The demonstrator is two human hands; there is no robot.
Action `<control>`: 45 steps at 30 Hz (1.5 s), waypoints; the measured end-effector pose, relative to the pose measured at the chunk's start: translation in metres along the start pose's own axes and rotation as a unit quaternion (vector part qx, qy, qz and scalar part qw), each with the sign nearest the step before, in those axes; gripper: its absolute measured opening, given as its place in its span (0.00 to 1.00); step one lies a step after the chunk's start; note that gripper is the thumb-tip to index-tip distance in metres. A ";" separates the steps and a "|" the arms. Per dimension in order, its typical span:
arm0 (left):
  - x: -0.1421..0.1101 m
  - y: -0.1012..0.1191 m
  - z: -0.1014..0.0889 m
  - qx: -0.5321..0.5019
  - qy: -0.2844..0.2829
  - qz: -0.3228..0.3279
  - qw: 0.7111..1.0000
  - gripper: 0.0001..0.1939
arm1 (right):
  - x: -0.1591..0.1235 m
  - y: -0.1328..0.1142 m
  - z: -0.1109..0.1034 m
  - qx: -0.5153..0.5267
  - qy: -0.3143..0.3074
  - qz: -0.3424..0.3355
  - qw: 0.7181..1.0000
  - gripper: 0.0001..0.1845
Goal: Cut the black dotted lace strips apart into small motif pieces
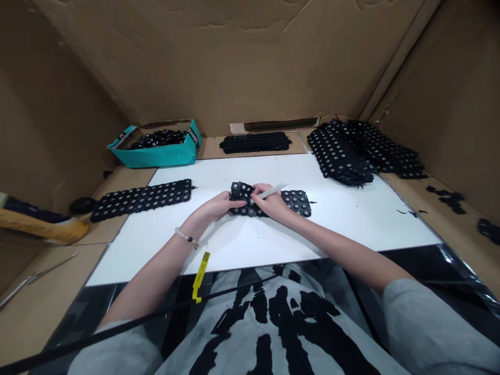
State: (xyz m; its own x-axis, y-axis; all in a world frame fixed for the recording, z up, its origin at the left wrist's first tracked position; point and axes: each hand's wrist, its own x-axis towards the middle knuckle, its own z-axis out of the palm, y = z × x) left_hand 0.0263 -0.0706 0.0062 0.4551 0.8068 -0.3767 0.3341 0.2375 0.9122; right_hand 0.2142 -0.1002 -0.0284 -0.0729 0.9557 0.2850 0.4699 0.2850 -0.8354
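Observation:
On the white board lies a black sheet with rows of pale round dots [297, 202], its left end bent up. My left hand [219, 204] is closed on that left end, with the thumb across its top. My right hand [272, 202] grips a slim white pen-shaped tool [274, 190] and rests over the middle of the same sheet. The tool's tip is down among the dots between my hands, too small to make out. Another dotted black sheet [142, 200] lies flat to the left, apart from my hands.
A teal open box [156, 156] holds small black dotted pieces. A black stack [255, 142] lies at the back, with more dotted sheets [339, 153] piled at right. Tweezers [37, 276] and a yellow-black roll [42, 221] are at left. Small black scraps [447, 199] lie right; cardboard walls [250, 62] enclose the area.

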 end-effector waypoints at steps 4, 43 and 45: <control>0.000 0.004 -0.008 0.037 -0.015 -0.034 0.999 0.18 | 0.004 0.003 0.000 -0.012 -0.018 -0.018 1.000 0.09; -0.002 0.011 -0.002 0.046 -0.019 -0.031 0.998 0.16 | -0.003 -0.004 -0.003 -0.036 -0.011 -0.015 0.999 0.12; -0.001 0.010 -0.006 0.058 -0.028 -0.028 0.998 0.18 | -0.002 -0.005 -0.005 0.006 -0.035 0.015 0.999 0.12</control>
State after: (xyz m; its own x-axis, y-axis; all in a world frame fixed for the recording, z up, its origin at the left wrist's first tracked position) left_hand 0.0245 -0.0657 0.0167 0.4772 0.7619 -0.4379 0.4522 0.2144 0.8658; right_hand 0.2163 -0.1036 -0.0227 -0.1209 0.9667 0.2255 0.4625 0.2559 -0.8489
